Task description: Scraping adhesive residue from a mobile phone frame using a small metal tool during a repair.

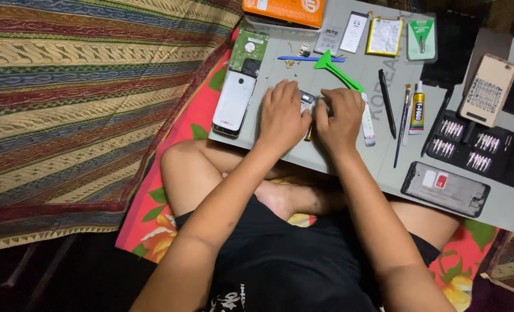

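Your left hand (283,117) and right hand (339,118) lay knuckles up and close together on the grey work mat (349,162), fingers curled around a small dark part (307,99) pinched between them at mid-mat; how tightly each finger closed on it could not be told. A slim brass-coloured tool tip (308,135) showed just below, between your thumbs.

Just left of your left hand lay a white phone (234,103), with a green circuit-faced drive (249,47) above it. A green plastic pry tool (338,72) angled in above your right hand, under a thin blue stick (309,58). To your right stood a black pen-like tool (387,103), a fine brush (402,124) and a small glue tube (418,108) with a yellow label.

Along the mat's far edge sat an orange box (284,10), a white rectangular packet (354,32), a yellow-bordered packet (384,36) and a green-backed blister pack (422,38). Far right lay a black case of screwdriver bits (476,147), a beige phone back (488,89), and, nearer you, a grey phone frame (445,188).
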